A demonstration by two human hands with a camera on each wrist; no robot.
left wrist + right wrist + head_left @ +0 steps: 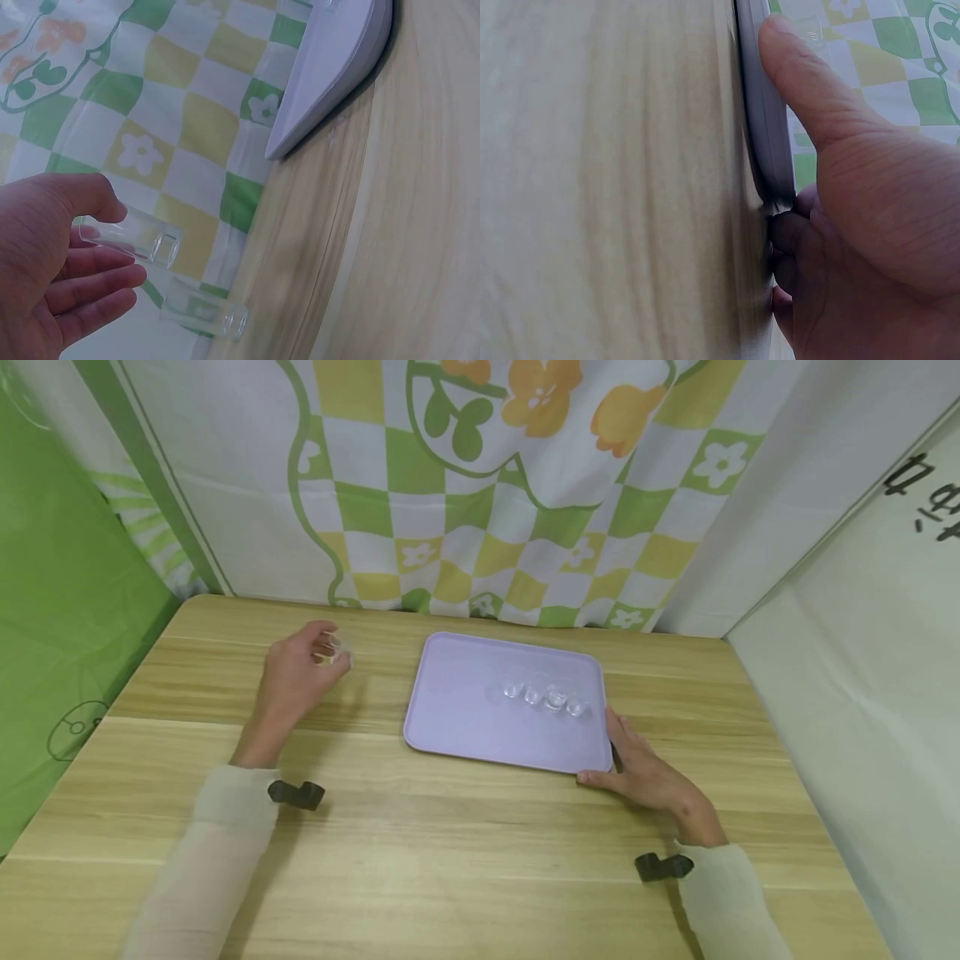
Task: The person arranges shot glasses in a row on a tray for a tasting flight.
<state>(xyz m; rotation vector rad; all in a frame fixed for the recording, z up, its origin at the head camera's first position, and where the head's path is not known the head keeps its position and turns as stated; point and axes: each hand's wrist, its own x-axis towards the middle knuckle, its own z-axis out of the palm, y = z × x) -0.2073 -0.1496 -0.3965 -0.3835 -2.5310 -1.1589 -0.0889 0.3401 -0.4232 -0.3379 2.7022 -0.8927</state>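
My left hand (296, 672) pinches a small clear drinking glass (124, 232) between thumb and fingers, above the table's left side. Close by, a second clear glass (202, 309) stands on the table in the left wrist view; in the head view the hand largely covers it. A lilac tray (465, 718) lies in the middle, with several clear glasses (555, 700) in a row on its right half. At the tray's near right corner, my right hand (645, 768) grips the edge, thumb along the front and fingers along the right side.
The wooden table (420, 868) ends at the back against a checked, flowered curtain (465, 510). Green cloth (67, 610) hangs on the left, and a white sheet (862, 635) with dark writing on the right. A black wrist mount (296, 794) sits at each cuff.
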